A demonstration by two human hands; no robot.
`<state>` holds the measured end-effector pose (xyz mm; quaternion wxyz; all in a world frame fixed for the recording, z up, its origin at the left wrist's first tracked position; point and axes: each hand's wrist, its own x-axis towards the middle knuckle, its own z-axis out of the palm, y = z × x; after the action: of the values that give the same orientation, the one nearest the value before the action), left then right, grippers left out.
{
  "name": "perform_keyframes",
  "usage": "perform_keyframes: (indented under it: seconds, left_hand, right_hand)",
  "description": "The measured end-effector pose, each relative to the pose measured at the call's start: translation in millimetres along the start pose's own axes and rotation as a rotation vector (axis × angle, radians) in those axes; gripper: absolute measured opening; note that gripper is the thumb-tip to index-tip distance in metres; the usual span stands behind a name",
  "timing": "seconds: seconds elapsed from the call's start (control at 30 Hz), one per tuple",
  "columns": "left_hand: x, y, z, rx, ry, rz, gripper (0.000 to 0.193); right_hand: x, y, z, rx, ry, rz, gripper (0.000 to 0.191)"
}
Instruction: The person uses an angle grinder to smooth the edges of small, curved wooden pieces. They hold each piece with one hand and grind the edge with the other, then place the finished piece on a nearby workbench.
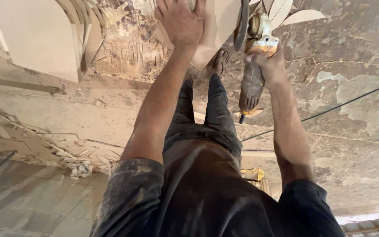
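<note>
My left hand (181,21) lies flat, fingers spread, on a pale beige board (216,26) at the top of the view and presses it down. My right hand (269,63) grips the body of a dusty yellow angle grinder (254,66). Its disc guard (242,24) sits at the board's right edge. My bare foot (220,61) rests on the board's near corner. My dark trousers (202,127) and dusty dark shirt fill the middle of the view.
Curved beige offcuts (286,13) lie fanned beyond the grinder. More cut boards (44,39) lean at the upper left. A black cable (330,109) runs across the cracked, dusty concrete floor (356,87). Scraps and rubble (66,153) are piled at the left, by grey tiles.
</note>
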<state>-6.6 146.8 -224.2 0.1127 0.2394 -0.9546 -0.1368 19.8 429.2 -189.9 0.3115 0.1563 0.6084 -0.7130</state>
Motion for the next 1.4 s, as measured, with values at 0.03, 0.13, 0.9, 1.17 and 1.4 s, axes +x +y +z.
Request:
perform_keyframes:
  seconds: [0.03,0.13,0.9,1.17,1.4]
  left_hand:
    - [-1,0,1,-0.018,-0.024,-0.017,0.064]
    - [1,-3,5,-0.048,-0.038,-0.021,0.068]
    - [4,-6,2,0.046,0.011,0.022,0.075]
    - [8,-5,3,0.021,0.074,0.01,0.075]
    - [7,-4,4,0.064,0.016,-0.011,0.076]
  right_hand:
    - [-4,3,3,0.004,0.004,-0.001,0.048]
    - [-18,15,17,0.007,0.062,-0.002,0.048]
    - [-45,68,65,0.218,0.215,-0.108,0.042]
    - [-58,59,80,0.155,0.219,-0.153,0.047]
    - [-99,94,96,0.274,0.172,0.014,0.037]
